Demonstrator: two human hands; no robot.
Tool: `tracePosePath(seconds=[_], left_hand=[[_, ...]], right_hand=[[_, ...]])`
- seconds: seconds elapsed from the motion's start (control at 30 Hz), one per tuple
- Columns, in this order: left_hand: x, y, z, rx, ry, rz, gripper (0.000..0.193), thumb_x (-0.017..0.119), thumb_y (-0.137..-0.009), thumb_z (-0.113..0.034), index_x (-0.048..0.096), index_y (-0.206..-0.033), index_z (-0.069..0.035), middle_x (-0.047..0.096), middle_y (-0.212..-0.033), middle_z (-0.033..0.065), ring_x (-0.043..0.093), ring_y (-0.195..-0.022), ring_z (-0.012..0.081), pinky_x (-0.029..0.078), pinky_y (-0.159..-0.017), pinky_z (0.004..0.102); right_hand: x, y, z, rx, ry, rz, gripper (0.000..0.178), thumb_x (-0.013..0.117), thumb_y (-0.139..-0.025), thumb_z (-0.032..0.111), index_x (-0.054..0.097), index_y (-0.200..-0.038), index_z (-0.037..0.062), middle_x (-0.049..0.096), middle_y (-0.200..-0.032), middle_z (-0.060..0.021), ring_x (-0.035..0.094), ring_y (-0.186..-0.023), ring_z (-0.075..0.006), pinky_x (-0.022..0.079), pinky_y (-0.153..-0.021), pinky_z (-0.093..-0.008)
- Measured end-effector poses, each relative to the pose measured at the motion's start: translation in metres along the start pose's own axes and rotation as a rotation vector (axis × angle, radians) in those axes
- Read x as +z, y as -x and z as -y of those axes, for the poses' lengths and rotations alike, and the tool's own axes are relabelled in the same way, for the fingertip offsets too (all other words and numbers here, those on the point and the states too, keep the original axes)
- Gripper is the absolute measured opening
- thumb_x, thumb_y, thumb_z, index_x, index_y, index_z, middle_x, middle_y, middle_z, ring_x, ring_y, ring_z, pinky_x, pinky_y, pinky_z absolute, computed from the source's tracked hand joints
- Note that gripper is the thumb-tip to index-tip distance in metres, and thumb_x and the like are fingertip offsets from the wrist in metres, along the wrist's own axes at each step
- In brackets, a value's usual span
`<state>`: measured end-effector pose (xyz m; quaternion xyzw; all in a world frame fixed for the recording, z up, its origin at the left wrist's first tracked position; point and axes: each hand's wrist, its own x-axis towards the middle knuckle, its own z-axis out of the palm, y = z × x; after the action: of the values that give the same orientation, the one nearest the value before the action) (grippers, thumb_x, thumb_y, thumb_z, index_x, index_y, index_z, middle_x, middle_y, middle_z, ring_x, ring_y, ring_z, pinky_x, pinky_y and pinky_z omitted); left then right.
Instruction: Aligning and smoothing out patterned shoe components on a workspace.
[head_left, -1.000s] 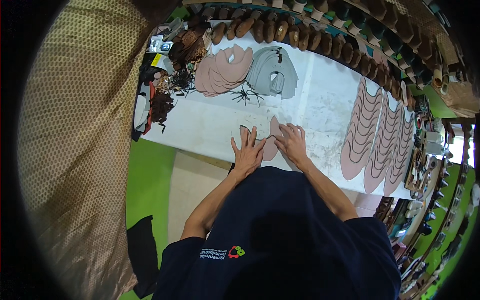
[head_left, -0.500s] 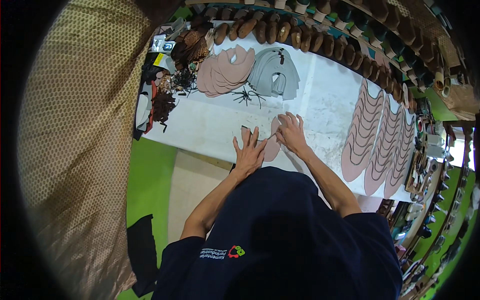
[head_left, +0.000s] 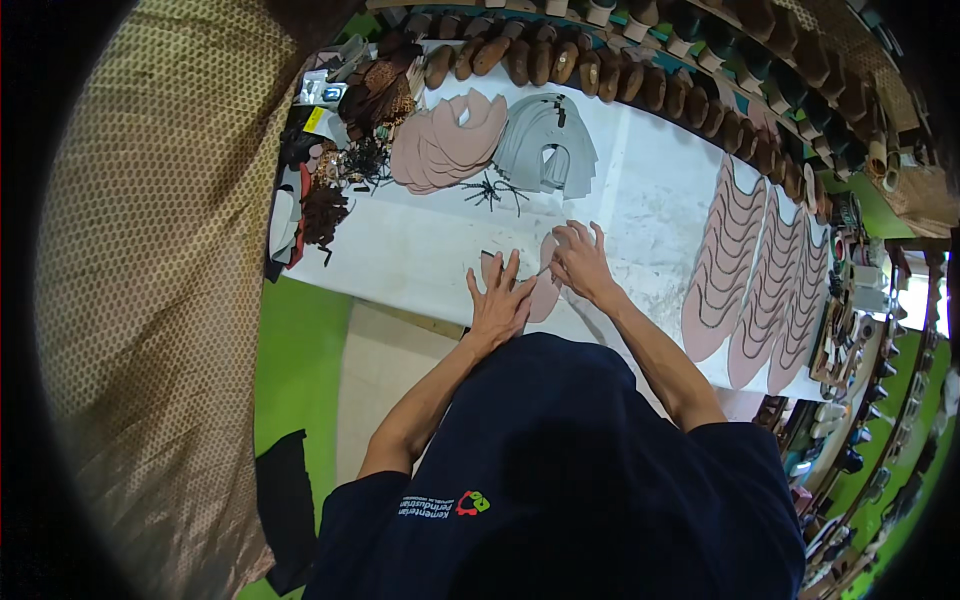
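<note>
A pink U-shaped shoe-upper piece [head_left: 544, 302] lies on the white table in front of me, partly covered by my hands. My left hand [head_left: 498, 305] rests flat on it with the fingers spread. My right hand [head_left: 582, 266] is over the piece's right side, thumb and index finger drawn together at the inner edge, the other fingers raised. A thin dark strip [head_left: 541, 272] runs between my left thumb and my right fingertips. Beyond my hands, a small bunch of dark strips [head_left: 492, 190] lies on the table.
Pink pieces [head_left: 440, 150] and grey U-shaped pieces [head_left: 545, 140] lie stacked at the back. On the right are overlapping rows of dark-edged pink pieces [head_left: 712, 290]. Brown shoe lasts [head_left: 590, 75] line the far edge. Brown scraps [head_left: 325, 215] and a patterned curtain [head_left: 150, 300] are at left.
My right hand has shifted very slightly away from me along the piece's edge. My left hand stays in the same spot.
</note>
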<state>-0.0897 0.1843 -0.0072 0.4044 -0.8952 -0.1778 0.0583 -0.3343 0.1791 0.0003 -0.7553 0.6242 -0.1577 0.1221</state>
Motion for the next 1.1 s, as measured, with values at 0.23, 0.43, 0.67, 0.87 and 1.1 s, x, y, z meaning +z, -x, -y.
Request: tracePosePath(seconds=[0.23, 0.43, 0.67, 0.87, 1.1], left_hand=[[-0.003, -0.011, -0.007, -0.014, 0.025, -0.045, 0.043, 0.068, -0.097, -0.033, 0.065, -0.14, -0.03, 0.02, -0.179, 0.0089, 0.016, -0.163, 0.0375, 0.012, -0.114, 0.0836], [0.009, -0.006, 0.0, 0.02, -0.019, -0.05, 0.046, 0.066, -0.099, -0.036, 0.063, -0.145, -0.033, 0.019, -0.179, 0.0093, 0.014, -0.164, 0.0378, 0.01, -0.115, 0.0827], [0.004, -0.013, -0.005, -0.001, -0.001, -0.01, 0.048, 0.067, -0.099, -0.039, 0.063, -0.147, -0.035, 0.015, -0.18, 0.0103, 0.01, -0.165, 0.0379, 0.008, -0.115, 0.0826], [0.004, -0.012, -0.005, 0.004, 0.022, -0.03, 0.045, 0.067, -0.097, -0.037, 0.066, -0.141, -0.029, 0.017, -0.18, 0.0097, 0.012, -0.164, 0.038, 0.008, -0.116, 0.0816], [-0.002, -0.019, -0.009, -0.007, 0.023, 0.022, 0.047, 0.07, -0.095, -0.037, 0.067, -0.141, -0.028, 0.016, -0.179, 0.0112, 0.012, -0.163, 0.0398, 0.01, -0.115, 0.0825]], right_hand=[[0.0, -0.003, -0.002, -0.016, 0.018, 0.032, 0.014, 0.074, -0.087, 0.023, 0.081, -0.087, 0.0103, 0.062, -0.139, -0.0061, 0.045, -0.144, -0.0311, 0.024, -0.122, -0.0637], [-0.002, -0.01, -0.001, -0.059, 0.049, 0.047, 0.012, 0.077, -0.087, 0.023, 0.08, -0.09, 0.0113, 0.062, -0.138, -0.0053, 0.045, -0.145, -0.0299, 0.024, -0.123, -0.0631], [0.0, -0.014, -0.003, -0.077, 0.079, 0.062, 0.012, 0.078, -0.087, 0.022, 0.08, -0.094, 0.0118, 0.062, -0.137, -0.0044, 0.047, -0.143, -0.0282, 0.024, -0.123, -0.0624], [-0.003, -0.018, 0.0, -0.067, 0.078, 0.11, 0.015, 0.077, -0.087, 0.022, 0.079, -0.098, 0.0116, 0.063, -0.136, -0.0036, 0.047, -0.143, -0.0276, 0.023, -0.124, -0.0628], [0.001, -0.022, -0.004, -0.125, 0.121, 0.109, 0.014, 0.076, -0.09, 0.024, 0.076, -0.1, 0.0141, 0.061, -0.137, -0.0017, 0.046, -0.145, -0.0281, 0.021, -0.124, -0.0667]])
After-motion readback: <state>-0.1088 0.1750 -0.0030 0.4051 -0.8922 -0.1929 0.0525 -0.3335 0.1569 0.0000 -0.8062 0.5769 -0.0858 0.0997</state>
